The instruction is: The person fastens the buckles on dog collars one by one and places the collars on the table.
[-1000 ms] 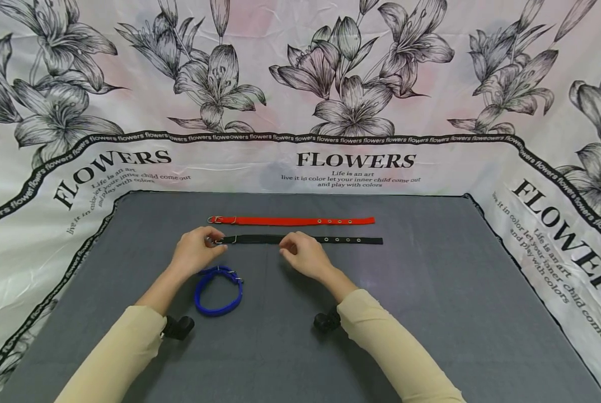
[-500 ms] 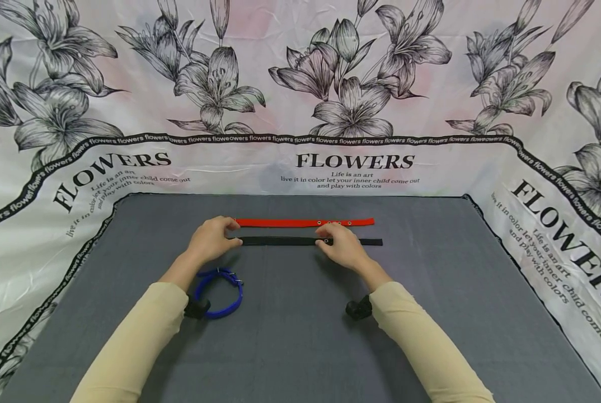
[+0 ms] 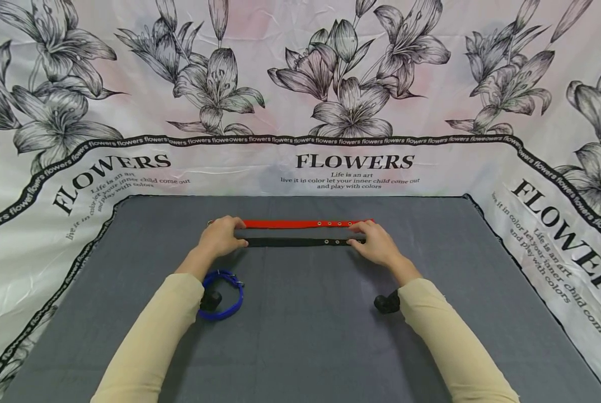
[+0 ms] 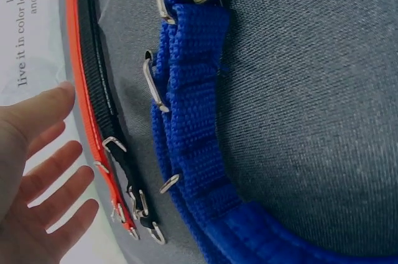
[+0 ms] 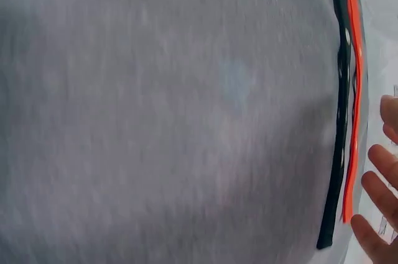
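A red collar [image 3: 280,224] and a black collar [image 3: 285,242] lie flat and parallel on the grey cloth, metal eyelets toward their right ends. Over the left, buckle ends is my left hand [image 3: 221,236]; the left wrist view shows its fingers [image 4: 56,197] spread and relaxed. My right hand [image 3: 378,245] is at the eyelet ends, partly covering them in the head view. Loosely bent fingers [image 5: 380,195] appear beside the collars in the right wrist view. A blue collar [image 4: 196,59], fastened into a loop, sits below my left wrist, partly hidden by the wrist camera.
Grey cloth [image 3: 300,347] covers the table. White fabric printed with flowers and lettering [image 3: 356,162] rises behind it and along both sides. Black wrist cameras [image 3: 387,302] hang beneath both wrists.
My right hand has slid rightward along the collars from near their middle to their right ends. My left hand has shifted slightly right and its fingers have opened out from the black collar's buckle end.
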Demonstrator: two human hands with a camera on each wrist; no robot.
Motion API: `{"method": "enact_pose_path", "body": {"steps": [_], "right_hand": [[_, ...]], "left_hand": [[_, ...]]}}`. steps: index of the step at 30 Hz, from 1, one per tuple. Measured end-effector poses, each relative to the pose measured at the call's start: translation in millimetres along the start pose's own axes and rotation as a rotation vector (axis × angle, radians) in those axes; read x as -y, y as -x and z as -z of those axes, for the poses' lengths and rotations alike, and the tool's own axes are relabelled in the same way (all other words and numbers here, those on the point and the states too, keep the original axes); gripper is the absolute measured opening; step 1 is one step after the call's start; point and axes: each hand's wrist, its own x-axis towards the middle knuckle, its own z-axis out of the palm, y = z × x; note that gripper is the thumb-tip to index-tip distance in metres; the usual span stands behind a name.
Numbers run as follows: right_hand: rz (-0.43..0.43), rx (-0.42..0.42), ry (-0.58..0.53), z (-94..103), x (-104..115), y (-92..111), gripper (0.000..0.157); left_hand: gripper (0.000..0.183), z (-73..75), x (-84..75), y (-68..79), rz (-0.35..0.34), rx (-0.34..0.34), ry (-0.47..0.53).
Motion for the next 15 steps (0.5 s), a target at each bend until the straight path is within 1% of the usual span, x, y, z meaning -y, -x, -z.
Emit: {"method": "enact_pose_path", "body": {"steps": [5,8,15], "right_hand": [[-0.021,0.017,0.022,4.8,-14.9,5.7,0.037],[-0.017,0.032,0.036,4.4,-21.6,8.7,0.036],[-0.026,0.037,0.071,2.6,-27.1,10.2,0.031]], "left_hand": [[0.047,-5.1,1.4,-3.3,0.003,0.026,-0.012],[0.047,-8.2,3.6,-5.7,0.008,0.036,-0.026],[0.045,-10.0,5.8,-7.9,0.011,0.055,-0.086]]}}
